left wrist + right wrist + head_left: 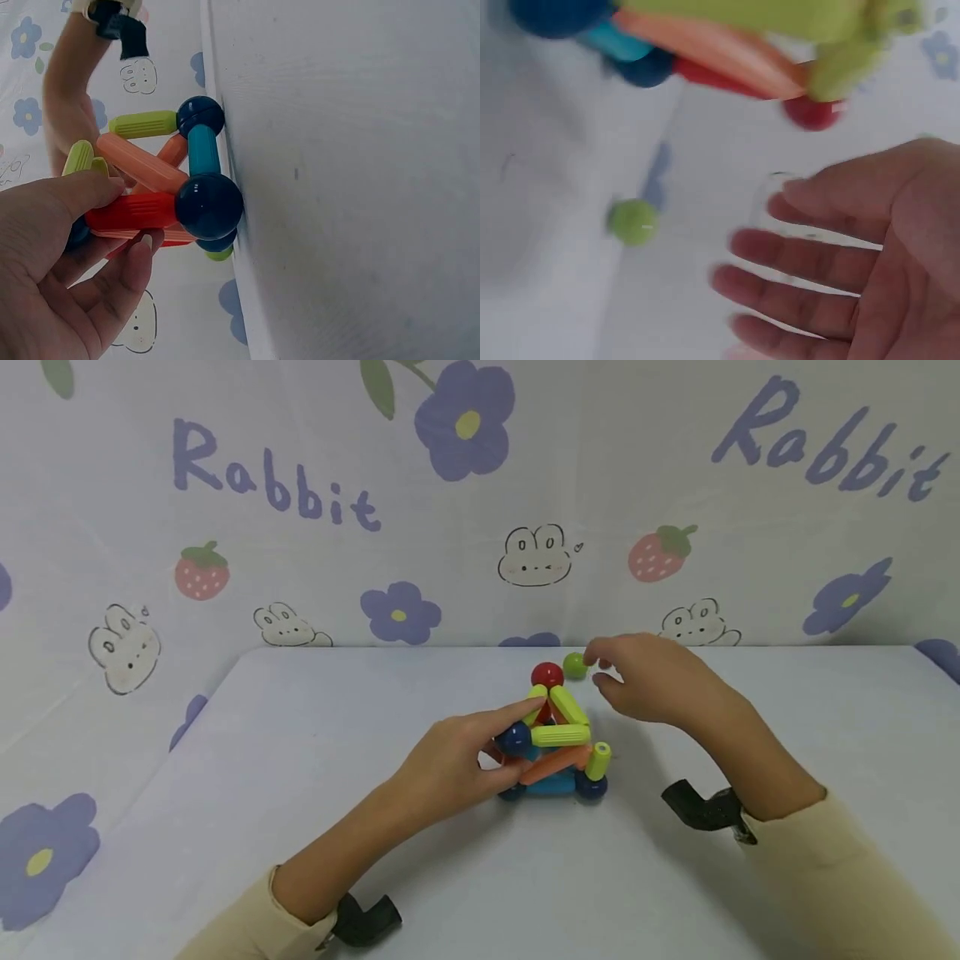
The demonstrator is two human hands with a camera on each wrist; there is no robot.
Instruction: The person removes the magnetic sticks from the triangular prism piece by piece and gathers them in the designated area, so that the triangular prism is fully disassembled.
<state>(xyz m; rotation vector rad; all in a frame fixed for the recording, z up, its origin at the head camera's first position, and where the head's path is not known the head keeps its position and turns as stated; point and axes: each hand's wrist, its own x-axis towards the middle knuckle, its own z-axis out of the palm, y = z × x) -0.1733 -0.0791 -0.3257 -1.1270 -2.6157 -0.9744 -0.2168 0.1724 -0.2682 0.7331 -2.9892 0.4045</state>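
A frame of magnetic sticks and balls stands on the white table, with yellow-green sticks (pixel 560 736), an orange stick (pixel 555 764) and a blue stick (pixel 551 784). A red ball (pixel 547 675) tops it, and one short yellow-green stick (pixel 598 761) rises from a navy ball (pixel 592 786) at its lower right corner. My left hand (pixel 448 766) holds the frame's left side, thumb and fingers pinching a red stick (pixel 139 211). Behind the frame lies a loose green ball (pixel 575 666). My right hand (pixel 648 681) hovers beside that ball, fingers apart and holding nothing in the right wrist view.
The white table (pixel 360 702) ends at a back edge against a hanging cloth (pixel 465 527) printed with rabbits, flowers and strawberries. Black curved pieces (pixel 705 808) sit at both wrists, by the beige sleeves (pixel 832 877).
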